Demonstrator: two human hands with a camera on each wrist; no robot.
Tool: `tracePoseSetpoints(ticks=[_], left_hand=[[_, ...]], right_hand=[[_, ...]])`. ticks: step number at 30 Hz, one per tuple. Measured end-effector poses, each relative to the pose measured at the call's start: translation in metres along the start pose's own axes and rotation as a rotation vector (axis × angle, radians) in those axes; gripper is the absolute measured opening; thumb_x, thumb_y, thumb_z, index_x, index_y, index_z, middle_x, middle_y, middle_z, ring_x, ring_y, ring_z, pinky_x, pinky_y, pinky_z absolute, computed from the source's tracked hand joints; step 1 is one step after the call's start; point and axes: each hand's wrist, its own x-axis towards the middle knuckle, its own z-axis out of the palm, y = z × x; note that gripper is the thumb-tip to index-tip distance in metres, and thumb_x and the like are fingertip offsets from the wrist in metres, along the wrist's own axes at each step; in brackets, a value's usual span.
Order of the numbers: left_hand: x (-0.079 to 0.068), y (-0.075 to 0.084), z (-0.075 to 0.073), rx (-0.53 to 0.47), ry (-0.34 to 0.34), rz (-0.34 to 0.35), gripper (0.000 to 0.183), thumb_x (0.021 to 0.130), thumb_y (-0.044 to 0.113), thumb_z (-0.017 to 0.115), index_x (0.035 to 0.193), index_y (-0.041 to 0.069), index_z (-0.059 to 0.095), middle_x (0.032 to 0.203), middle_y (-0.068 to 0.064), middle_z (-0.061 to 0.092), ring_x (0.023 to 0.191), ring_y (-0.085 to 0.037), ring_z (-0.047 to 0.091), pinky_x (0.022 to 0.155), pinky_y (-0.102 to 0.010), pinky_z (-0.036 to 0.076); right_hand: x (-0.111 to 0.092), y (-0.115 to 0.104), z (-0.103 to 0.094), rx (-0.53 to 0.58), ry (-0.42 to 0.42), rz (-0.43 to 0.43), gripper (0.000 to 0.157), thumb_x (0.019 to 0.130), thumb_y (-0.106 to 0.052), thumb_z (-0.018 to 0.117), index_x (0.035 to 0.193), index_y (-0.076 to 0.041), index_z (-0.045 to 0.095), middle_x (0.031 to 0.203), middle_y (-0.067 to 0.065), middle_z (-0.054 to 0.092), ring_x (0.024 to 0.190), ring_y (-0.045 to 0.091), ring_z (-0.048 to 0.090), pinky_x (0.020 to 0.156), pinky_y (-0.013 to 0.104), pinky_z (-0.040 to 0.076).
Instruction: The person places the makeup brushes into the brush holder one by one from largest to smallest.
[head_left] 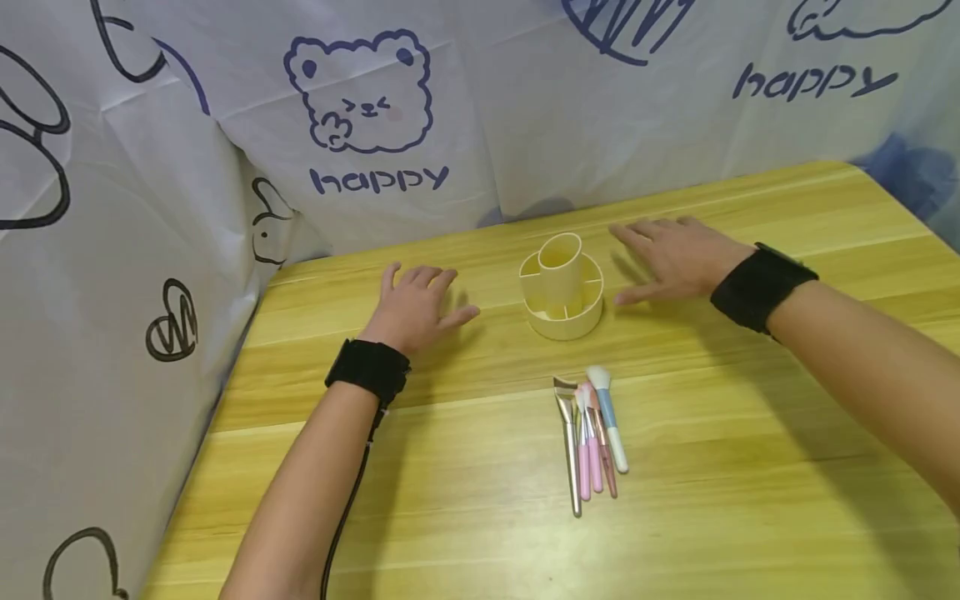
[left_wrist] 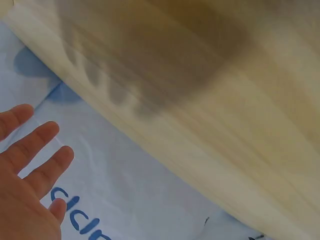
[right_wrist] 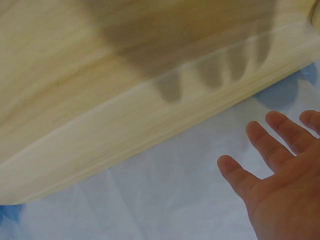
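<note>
Between my two hands, a pale yellow round brush holder [head_left: 564, 327] stands on the table, with low compartments around a taller tube. Closer to me lies a bunch of makeup brushes: a silver-handled one [head_left: 572, 458], pink-handled ones [head_left: 595, 462] and one with a blue and white handle [head_left: 610, 421]. My left hand [head_left: 414, 312] hovers left of the holder with spread fingers, touching nothing. On the holder's other side, my right hand [head_left: 678, 258] is also spread, holding nothing and apart from it. Both wrist views show the fingers [left_wrist: 50, 165] [right_wrist: 270, 147] extended, without the holder or brushes.
The wood-grain table [head_left: 465, 442] ends at a back edge just beyond the holder. Behind it and along the left hangs a white cloth [head_left: 495, 108] with drawings and lettering. Black straps [head_left: 367, 369] circle both wrists, and a cable [head_left: 347, 508] runs along the left forearm.
</note>
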Motion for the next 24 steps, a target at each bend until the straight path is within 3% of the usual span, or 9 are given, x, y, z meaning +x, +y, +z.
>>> tracePoseSetpoints(ticks=[7, 16, 24], left_hand=[[-0.002, 0.012, 0.005, -0.003, -0.010, 0.034, 0.080, 0.089, 0.075, 0.032, 0.143, 0.019, 0.044, 0.142, -0.006, 0.047, 0.133, -0.028, 0.038, 0.112, -0.055, 0.007], [-0.005, 0.027, 0.004, -0.005, -0.034, 0.086, 0.078, 0.090, 0.075, 0.031, 0.142, 0.019, 0.046, 0.138, -0.006, 0.051, 0.129, -0.029, 0.043, 0.111, -0.054, 0.013], [-0.008, 0.034, 0.007, -0.019, -0.028, 0.122, 0.074, 0.091, 0.072, 0.033, 0.138, 0.017, 0.050, 0.135, -0.007, 0.054, 0.125, -0.029, 0.047, 0.110, -0.051, 0.019]], right_hand=[[0.001, -0.002, 0.008, 0.045, 0.003, -0.006, 0.117, 0.075, -0.082, 0.048, 0.154, -0.005, 0.008, 0.151, 0.028, 0.026, 0.133, 0.047, 0.030, 0.105, 0.064, 0.025], [0.002, -0.013, 0.018, 0.243, 0.015, 0.017, 0.118, 0.073, -0.078, 0.057, 0.155, -0.010, 0.006, 0.150, 0.029, 0.027, 0.129, 0.049, 0.036, 0.104, 0.061, 0.029], [0.008, -0.022, 0.027, 0.295, 0.038, 0.038, 0.123, 0.068, -0.082, 0.057, 0.155, -0.010, 0.008, 0.151, 0.027, 0.027, 0.132, 0.045, 0.034, 0.104, 0.060, 0.031]])
